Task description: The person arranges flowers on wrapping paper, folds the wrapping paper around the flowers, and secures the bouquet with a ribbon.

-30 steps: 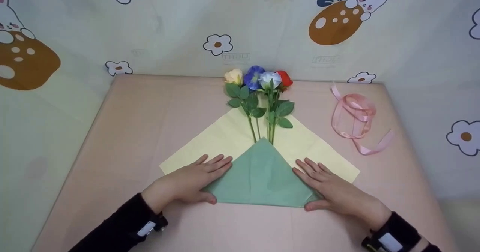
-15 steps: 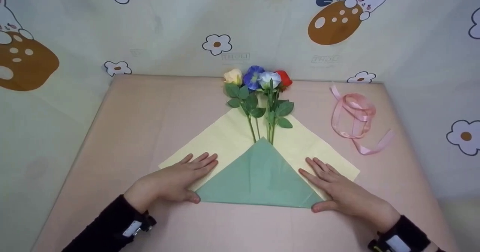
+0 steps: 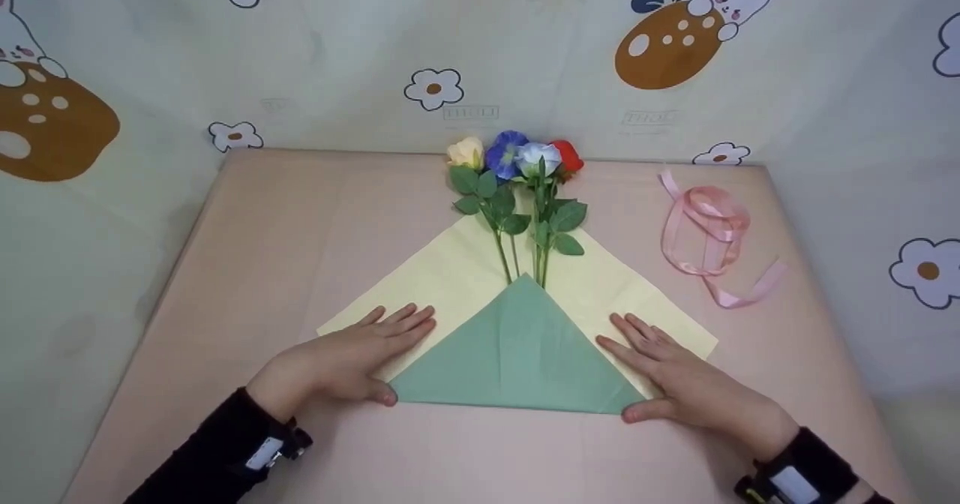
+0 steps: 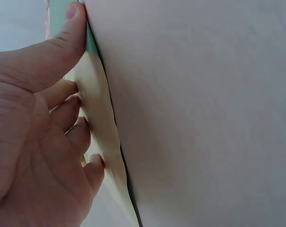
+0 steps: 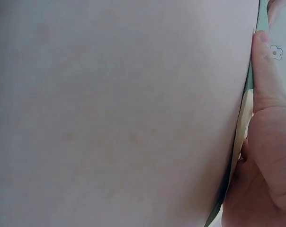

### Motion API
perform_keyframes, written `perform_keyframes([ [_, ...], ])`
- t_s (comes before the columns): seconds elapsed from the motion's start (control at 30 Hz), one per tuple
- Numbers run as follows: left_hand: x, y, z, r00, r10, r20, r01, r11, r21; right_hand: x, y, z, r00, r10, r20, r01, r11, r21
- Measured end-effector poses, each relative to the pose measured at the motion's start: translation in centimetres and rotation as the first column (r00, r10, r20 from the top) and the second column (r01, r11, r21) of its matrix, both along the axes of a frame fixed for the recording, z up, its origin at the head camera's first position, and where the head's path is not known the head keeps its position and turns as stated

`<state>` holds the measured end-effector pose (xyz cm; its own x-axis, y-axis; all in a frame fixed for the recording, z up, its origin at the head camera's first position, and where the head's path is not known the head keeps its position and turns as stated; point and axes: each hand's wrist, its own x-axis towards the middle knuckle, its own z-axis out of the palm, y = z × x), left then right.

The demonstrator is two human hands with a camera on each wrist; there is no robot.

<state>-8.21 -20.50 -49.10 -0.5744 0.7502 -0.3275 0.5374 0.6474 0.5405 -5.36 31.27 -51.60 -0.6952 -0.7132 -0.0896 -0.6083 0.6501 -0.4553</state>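
While left hand and right hand rest on yellow paper, fingers extended, thumbs splayed, green flap lies between them. Flowers beyond both; pink ribbon past right hand.

Left hand and right hand lie palm-down, fingers extended.

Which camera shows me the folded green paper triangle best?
The head view: it shows the folded green paper triangle nearly whole, from upper tip to lower edge. The left wrist view catches only slivers at the picture's top; the right wrist view, just a thin strip near the upper right.
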Motion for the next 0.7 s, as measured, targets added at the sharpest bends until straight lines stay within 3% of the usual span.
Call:
perform_keyframes([
  [0.2, 0.0, 0.0, -0.1, 1.0, -0.006, -0.009, 0.006, 1.0, -0.01, -0.1, 0.0, 0.3, 1.0, 0.009, -0.015, -0.009, 1.0, 0.021],
  [0.43, 0.2, 0.6, 0.3, 0.999, -0.016, -0.033, 0.015, 0.999, -0.048, -0.4, -1.3, 2.4, 0.999, -0.005, 0.042, 0.0, 0.992, 0.129],
  [0.57, 0.3, 0.9, 0.4, 0.997, -0.028, -0.074, 0.023, 0.997, -0.074, -0.3, -3.7, 3.7, 0.997, 0.001, -0.077, 0.009, 0.99, 0.138],
  [0.63, 0.4, 1.0, 0.5, 0.995, -0.017, -0.097, 0.011, 0.998, -0.065, -0.4, -5.2, 4.0, 0.98, 0.012, -0.199, 0.002, 0.998, 0.067],
  [0.7, 0.4, 1.1, 0.5, 0.991, 0.007, -0.133, -0.012, 0.999, -0.038, -0.5, -6.9, 4.2, 0.949, 0.022, -0.313, -0.031, 0.999, -0.026],
])
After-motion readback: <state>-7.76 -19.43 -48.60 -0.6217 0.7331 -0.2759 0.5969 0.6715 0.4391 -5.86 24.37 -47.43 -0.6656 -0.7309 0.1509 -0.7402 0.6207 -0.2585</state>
